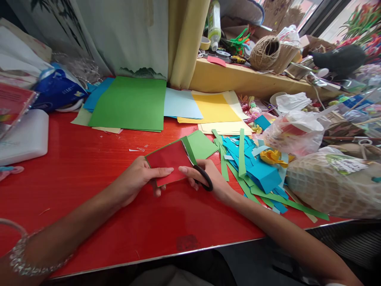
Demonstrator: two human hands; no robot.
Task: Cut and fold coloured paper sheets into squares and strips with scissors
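Note:
My left hand (138, 178) is closed on a red card (169, 161) lying over a green sheet of paper, its thumb flat on top and its fingers underneath. A narrow band of the green paper (190, 150) shows along the card's right edge. In my right hand (216, 180) is a pair of scissors (209, 182) with a black handle loop; the blades lie along that right edge and are mostly hidden. My right thumb also rests on the red card. Just behind, a lighter green piece of paper (204, 145) lies on the red table (98, 167).
Blue and green paper scraps (244, 159) are heaped to the right, beside a netted bag (333, 182). Green sheets (131, 103) and yellow sheets (217, 107) lie at the back. A white container (24, 137) stands left. Twine (264, 53) sits on the cluttered ledge.

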